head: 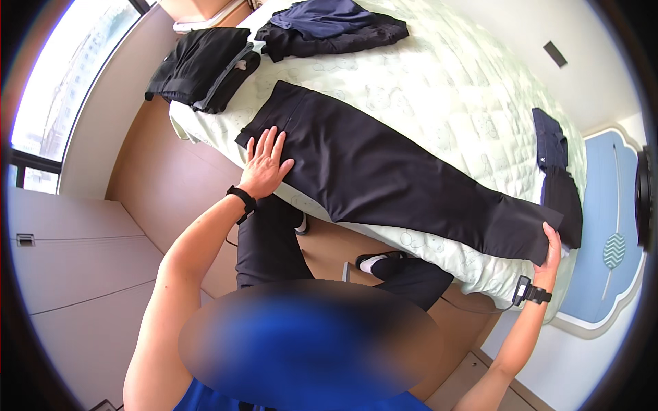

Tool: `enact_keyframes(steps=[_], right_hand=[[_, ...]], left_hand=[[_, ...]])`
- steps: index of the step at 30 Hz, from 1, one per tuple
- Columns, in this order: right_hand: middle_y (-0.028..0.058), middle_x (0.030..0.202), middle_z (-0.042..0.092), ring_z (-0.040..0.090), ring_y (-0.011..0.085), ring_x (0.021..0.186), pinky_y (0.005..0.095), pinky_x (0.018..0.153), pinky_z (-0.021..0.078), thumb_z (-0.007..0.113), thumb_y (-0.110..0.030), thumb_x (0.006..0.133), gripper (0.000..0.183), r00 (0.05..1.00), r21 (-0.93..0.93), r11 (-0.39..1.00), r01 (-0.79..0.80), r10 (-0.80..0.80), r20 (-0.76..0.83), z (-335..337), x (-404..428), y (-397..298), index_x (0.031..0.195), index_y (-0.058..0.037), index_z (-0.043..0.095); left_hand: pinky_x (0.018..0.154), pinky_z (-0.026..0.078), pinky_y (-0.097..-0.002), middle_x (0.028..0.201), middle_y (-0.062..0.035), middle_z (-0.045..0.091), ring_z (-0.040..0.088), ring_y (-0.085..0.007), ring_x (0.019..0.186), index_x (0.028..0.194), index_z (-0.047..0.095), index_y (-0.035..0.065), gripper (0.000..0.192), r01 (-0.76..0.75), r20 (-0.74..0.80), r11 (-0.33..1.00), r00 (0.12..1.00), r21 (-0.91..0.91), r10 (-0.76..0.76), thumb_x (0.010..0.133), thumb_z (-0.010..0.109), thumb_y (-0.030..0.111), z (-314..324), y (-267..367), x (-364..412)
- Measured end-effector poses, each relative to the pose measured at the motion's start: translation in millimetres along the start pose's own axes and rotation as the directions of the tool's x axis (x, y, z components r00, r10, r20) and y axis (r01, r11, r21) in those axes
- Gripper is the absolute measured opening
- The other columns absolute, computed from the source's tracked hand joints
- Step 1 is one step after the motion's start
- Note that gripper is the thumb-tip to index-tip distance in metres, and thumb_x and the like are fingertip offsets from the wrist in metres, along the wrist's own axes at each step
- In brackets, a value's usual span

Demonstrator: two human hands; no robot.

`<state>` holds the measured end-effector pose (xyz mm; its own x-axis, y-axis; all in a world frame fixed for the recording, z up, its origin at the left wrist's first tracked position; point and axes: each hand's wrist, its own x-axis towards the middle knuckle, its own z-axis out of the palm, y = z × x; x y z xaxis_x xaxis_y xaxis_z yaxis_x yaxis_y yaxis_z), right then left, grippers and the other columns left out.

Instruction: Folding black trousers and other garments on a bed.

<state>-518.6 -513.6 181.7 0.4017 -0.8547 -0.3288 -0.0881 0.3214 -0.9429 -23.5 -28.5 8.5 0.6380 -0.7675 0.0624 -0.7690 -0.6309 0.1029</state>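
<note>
A pair of black trousers [390, 164] lies lengthwise along the near side of the bed, one leg over the other, with soft creases across the cloth. Its waistband end points to the left and its hems to the right. My left hand [264, 167] rests flat on the fabric just below the waistband, fingers spread. At the far end, my right hand [551, 251] grips the hem edge, thumb on top and the other fingers hidden beneath. Both wrists wear black bands.
A pale green quilted cover [452, 113] spreads over the bed. Folded dark garments [205, 67] are stacked at its left corner, beside another dark clothing pile [334, 31]. Folded navy [551, 138] and black garments [563, 205] lie near the blue headboard [591, 216]. A cabinet [82, 257] stands left.
</note>
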Motion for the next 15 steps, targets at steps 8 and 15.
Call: enact_keyframes(steps=[8,15], right_hand=[[0.0059,0.096,0.069,0.067,0.0168,0.082,0.0292,0.076,0.0547,0.068,-0.005,0.086,0.023,0.925,-0.04,0.989,0.145,-0.121,0.359,297.5,-75.2,-55.8,0.109,-0.0009,0.066],[0.0089,0.097,0.066,0.07,0.0197,0.08,0.0328,0.068,0.0604,0.073,-0.023,0.093,0.038,0.631,-0.058,0.994,0.09,-0.012,0.775,526.7,-57.1,67.5,0.117,0.0002,0.055]], left_hand=[[0.123,0.012,-0.0526,0.159,-0.0154,0.034,0.026,-0.0322,0.151,0.153,0.036,0.0043,0.069,-0.047,-0.125,0.956,0.992,-0.29,0.011,0.098,0.057,0.04,-6.5,-12.1,-9.9],[0.117,0.034,-0.0431,0.144,-0.0189,0.054,0.041,-0.0357,0.142,0.137,0.055,-0.0021,0.041,-0.061,-0.232,0.751,0.965,-0.657,-0.125,0.099,0.057,0.013,-14.4,-33.7,-30.8]])
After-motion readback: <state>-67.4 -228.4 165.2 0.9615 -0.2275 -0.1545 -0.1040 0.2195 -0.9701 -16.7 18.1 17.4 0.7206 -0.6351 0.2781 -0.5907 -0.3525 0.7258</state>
